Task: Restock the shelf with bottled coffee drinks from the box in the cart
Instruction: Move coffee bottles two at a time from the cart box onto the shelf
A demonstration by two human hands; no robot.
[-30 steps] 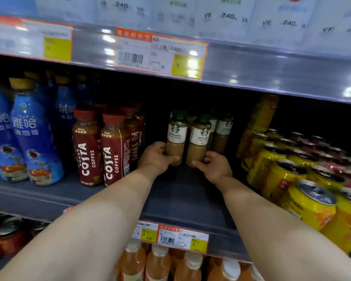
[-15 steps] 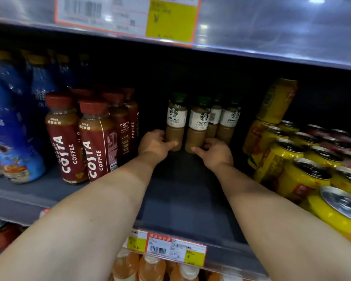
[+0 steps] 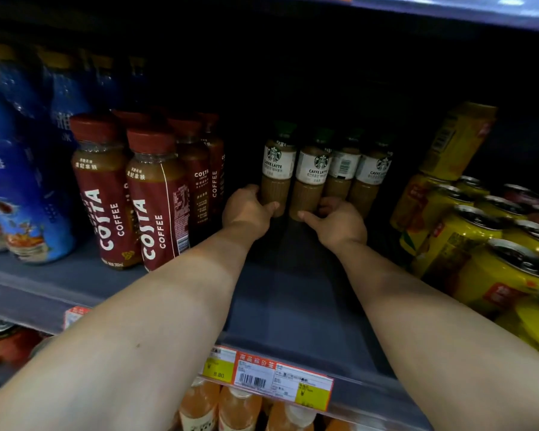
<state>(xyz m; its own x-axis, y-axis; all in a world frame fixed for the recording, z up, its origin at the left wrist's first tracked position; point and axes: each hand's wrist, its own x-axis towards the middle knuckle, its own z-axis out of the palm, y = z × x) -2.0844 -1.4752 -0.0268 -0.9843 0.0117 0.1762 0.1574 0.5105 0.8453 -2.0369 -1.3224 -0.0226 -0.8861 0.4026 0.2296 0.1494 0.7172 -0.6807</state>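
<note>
Deep at the back of the shelf (image 3: 280,306), near the middle of the frame, four Starbucks latte bottles (image 3: 312,174) stood upright, caps up, long axes vertical, most labels facing forward. The left hand (image 3: 246,209) curled round the base of the leftmost bottle (image 3: 277,169); the right hand (image 3: 336,220) gripped the bottom of the one beside it, thumb pointing left. Left of centre, red Costa coffee bottles (image 3: 156,197) crowded close to the left forearm, with blue bottles (image 3: 22,181) at the far left. Yellow cans (image 3: 492,269) filled the right side, near the right arm. Price tags (image 3: 268,373) lined the shelf's front edge, orange bottles (image 3: 237,409) below.
</note>
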